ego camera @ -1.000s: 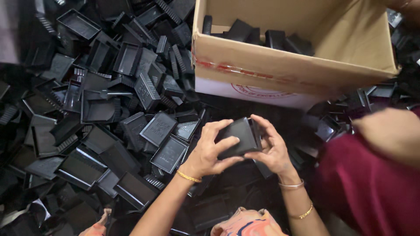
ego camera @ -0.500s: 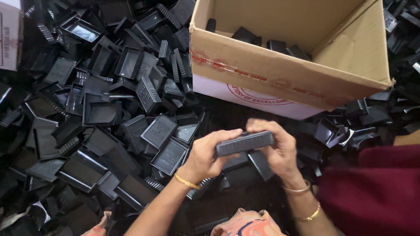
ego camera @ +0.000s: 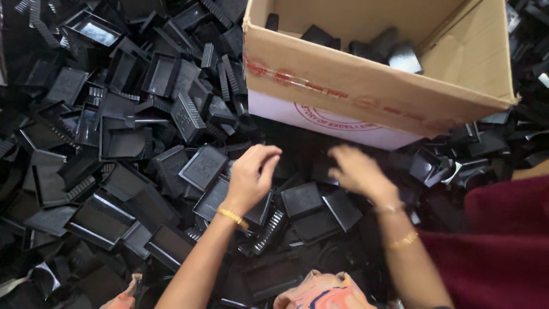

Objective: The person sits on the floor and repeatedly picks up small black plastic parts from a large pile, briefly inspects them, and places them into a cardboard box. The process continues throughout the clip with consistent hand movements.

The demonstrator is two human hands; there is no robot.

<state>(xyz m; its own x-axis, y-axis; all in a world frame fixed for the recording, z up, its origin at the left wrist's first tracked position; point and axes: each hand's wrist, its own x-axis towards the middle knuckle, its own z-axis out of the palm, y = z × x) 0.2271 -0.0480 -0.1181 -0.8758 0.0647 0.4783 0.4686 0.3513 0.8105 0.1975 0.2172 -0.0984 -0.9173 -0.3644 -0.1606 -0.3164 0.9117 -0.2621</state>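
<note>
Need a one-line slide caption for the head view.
Two bare hands, left and blurred right, hover over a heap of black plastic trays beside a cardboard box.

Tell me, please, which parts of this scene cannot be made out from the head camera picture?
- Right hand: motion-blurred, so its grip is unclear.
- Cardboard box: its near wall hides most of the black parts inside, and the top edge cuts off its far side.
- Left hand: seen from the back, so its palm is hidden.
- Dark red garment: cut off by the right edge.
</note>
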